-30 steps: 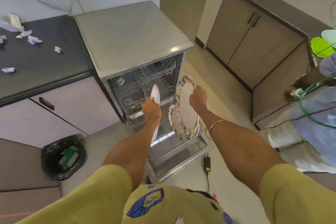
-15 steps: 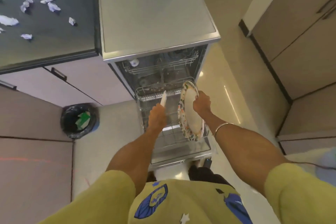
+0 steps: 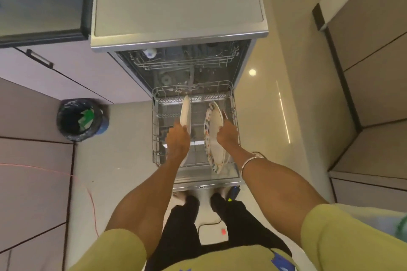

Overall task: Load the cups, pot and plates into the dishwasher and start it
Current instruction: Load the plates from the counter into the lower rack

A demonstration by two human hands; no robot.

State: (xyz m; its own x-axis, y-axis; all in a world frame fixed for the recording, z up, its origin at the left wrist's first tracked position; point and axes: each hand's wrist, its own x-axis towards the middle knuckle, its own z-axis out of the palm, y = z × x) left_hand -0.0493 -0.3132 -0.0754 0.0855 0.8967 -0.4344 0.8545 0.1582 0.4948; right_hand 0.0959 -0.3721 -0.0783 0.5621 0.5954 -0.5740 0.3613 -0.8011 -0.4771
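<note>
Bright, soft-focus wide-angle view, edges bowed, lamp glare on the glossy floor (image 3: 264, 99).

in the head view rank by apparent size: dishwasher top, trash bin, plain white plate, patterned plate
1. dishwasher top
2. trash bin
3. patterned plate and plain white plate: unsure, since both are seen nearly edge-on, the white one partly behind the left hand.

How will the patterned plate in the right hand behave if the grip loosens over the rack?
The patterned plate looks rigid and glazed, so probably slippery. Held on edge by the right hand, it could tip sideways. Likely breakable against the wire rack.
</note>
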